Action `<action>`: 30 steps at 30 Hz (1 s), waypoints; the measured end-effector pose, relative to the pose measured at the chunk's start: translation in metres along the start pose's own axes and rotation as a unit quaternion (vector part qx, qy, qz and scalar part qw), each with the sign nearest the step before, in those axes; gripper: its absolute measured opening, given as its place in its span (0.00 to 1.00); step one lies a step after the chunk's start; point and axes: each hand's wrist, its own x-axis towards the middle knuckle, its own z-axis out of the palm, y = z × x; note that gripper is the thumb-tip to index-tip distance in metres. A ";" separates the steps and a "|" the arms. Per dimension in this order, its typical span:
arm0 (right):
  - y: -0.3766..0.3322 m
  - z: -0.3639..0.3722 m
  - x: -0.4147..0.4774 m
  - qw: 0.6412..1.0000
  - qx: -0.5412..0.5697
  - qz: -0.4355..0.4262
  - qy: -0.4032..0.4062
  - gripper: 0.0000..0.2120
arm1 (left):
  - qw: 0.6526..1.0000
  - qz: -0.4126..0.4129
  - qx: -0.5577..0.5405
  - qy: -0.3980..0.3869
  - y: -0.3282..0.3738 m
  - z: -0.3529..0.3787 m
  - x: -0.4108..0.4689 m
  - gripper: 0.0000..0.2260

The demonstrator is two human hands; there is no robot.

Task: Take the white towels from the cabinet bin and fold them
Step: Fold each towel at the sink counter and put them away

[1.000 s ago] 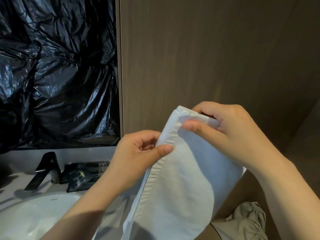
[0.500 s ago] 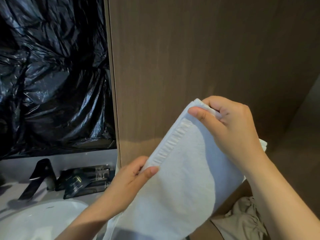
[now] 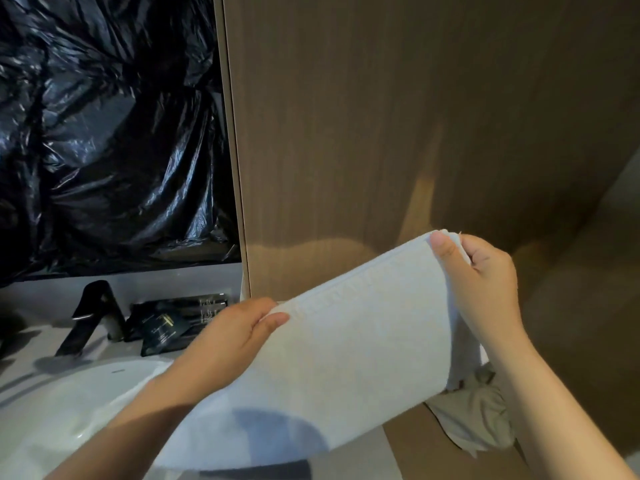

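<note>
A white towel (image 3: 349, 351) is stretched between my two hands in front of a brown wooden cabinet panel (image 3: 398, 133). My left hand (image 3: 232, 337) pinches its hemmed top edge at the lower left corner, thumb on the front. My right hand (image 3: 485, 289) pinches the upper right corner, fingers curled behind the cloth. The top edge slopes up from left to right, and the towel hangs down over the sink's rim. Its lower part is out of view.
A white sink basin (image 3: 69, 410) lies at the lower left, with a black tap (image 3: 91, 317) and dark packets (image 3: 173, 323) behind it. Black plastic sheeting (image 3: 104, 133) covers the wall above. A crumpled beige cloth (image 3: 481, 417) lies at the lower right.
My hands have moved apart. The left hand slid down and left along the hem, the right hand moved right, and the towel's top edge is now spread wide.
</note>
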 end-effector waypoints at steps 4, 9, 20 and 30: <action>0.037 0.000 -0.032 0.994 0.022 0.109 -0.018 0.18 | 0.994 0.011 0.061 -0.091 0.004 -0.013 0.005 0.22; 0.080 0.001 -0.069 0.978 0.012 0.204 -0.038 0.21 | 0.968 -0.051 0.058 -0.239 -0.006 0.023 0.013 0.18; 0.224 -0.002 -0.139 0.913 -0.129 0.386 -0.017 0.25 | 0.953 -0.061 0.063 -0.289 -0.051 0.193 0.015 0.19; 0.264 0.030 -0.128 0.865 -0.268 0.401 -0.141 0.24 | 0.951 -0.094 0.071 -0.286 -0.098 0.216 0.000 0.31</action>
